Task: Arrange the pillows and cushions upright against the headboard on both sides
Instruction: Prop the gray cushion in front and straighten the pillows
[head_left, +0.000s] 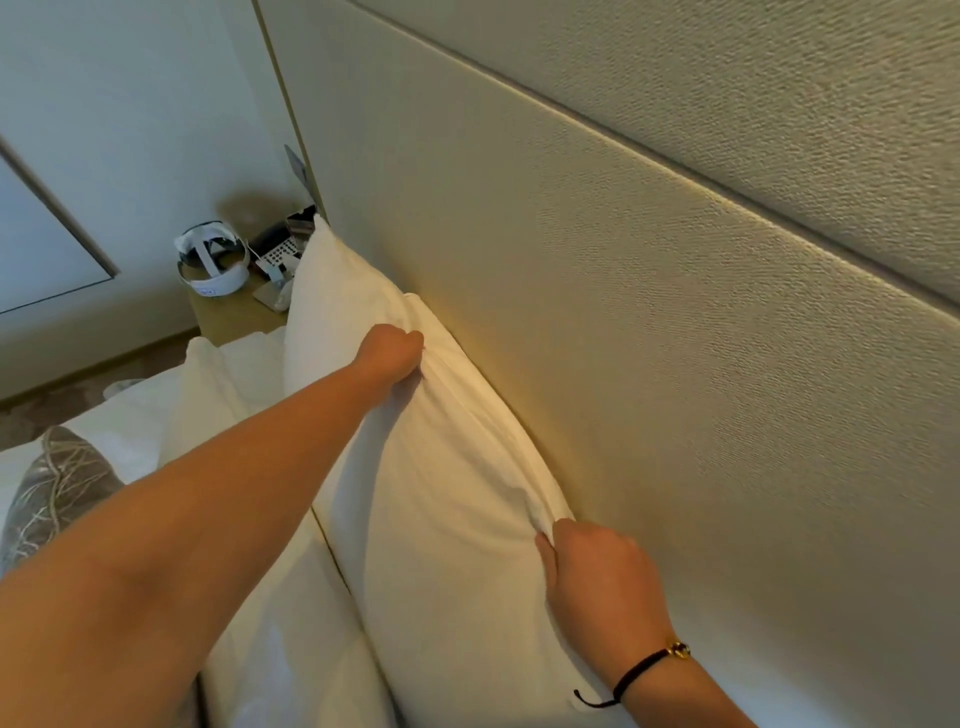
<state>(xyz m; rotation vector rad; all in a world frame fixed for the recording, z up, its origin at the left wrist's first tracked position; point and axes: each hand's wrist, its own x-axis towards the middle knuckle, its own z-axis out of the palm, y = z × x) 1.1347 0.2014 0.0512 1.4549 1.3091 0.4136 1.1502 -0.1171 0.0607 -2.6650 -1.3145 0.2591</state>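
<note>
Both my hands pinch the white pillow (415, 467), which stands upright against the headboard (649, 312): left hand (393, 352) clenched on its far top edge, right hand (597, 577) gripping the near edge.

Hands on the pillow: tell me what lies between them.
Head view: only the white pillow's bunched top edge runs between the left hand and the right hand, against the headboard.
</note>
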